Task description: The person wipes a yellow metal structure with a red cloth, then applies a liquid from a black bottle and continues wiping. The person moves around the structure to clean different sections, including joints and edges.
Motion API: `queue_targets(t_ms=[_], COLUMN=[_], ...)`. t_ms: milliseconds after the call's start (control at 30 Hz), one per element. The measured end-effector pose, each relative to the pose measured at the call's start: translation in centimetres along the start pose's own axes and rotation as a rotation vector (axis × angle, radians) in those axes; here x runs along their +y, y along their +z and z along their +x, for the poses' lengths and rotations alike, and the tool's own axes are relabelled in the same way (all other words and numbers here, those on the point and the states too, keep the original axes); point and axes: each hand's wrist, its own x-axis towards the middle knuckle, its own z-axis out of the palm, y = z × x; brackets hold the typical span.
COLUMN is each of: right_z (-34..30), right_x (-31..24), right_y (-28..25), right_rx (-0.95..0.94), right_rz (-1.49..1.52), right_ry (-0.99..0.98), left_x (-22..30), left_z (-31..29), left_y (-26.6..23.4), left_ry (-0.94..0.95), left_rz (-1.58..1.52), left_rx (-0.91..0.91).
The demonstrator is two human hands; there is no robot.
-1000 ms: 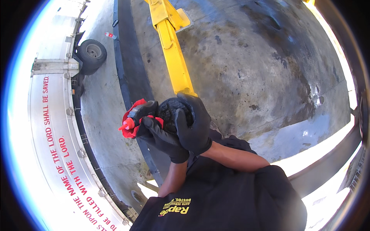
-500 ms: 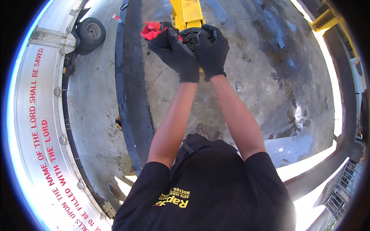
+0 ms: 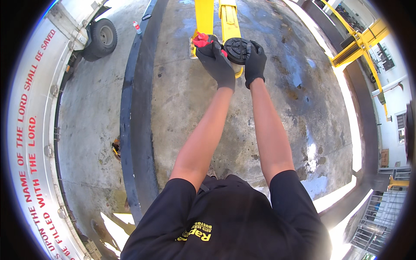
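Note:
Both my hands wear black gloves and reach far forward. My left hand (image 3: 218, 68) is closed around a crumpled red and black cloth (image 3: 201, 40), which sticks out past the fingers; a bit of red also shows by the thumb side. Just right of it is a round black ribbed pad (image 3: 235, 51), at the near end of a yellow lift arm (image 3: 230, 24). My right hand (image 3: 255, 63) grips the pad's right rim, its fingers curled over the edge. Below the pad, part of a yellow round base (image 3: 238, 71) shows.
A yellow post (image 3: 204, 17) rises behind the cloth. Along the left runs a long dark raised rail (image 3: 141, 104), with a bottle (image 3: 137, 27) beside it. Farther left stands a white truck body (image 3: 37, 108) with a wheel (image 3: 104, 37). The concrete floor (image 3: 186, 121) has dark, wet-looking stains.
My view has shifted, showing more of the yellow arm and post. My hands have moved apart, and the pad's top now shows more fully between them. The cloth stays in my left hand.

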Motion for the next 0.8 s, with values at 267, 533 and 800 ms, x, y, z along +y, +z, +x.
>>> queue_targets(t_ms=[267,533,800], right_z=[-3.4,0.5,12.0], right_x=[1.6,6.6,9.6], right_y=[2.2,4.8,10.3], right_rx=[0.152,0.366,0.359], right_rz=[0.312,0.623,0.663], right_ry=[0.012,-0.064,-0.144], left_x=[-2.9,-4.1,-12.0], left_z=[2.9,4.2,13.0], left_y=[2.2,4.1,10.0], left_ry=[0.017,-0.066,0.012], left_rz=[0.023,-0.101,0.016], left_rx=[-0.008,-0.037,-0.087])
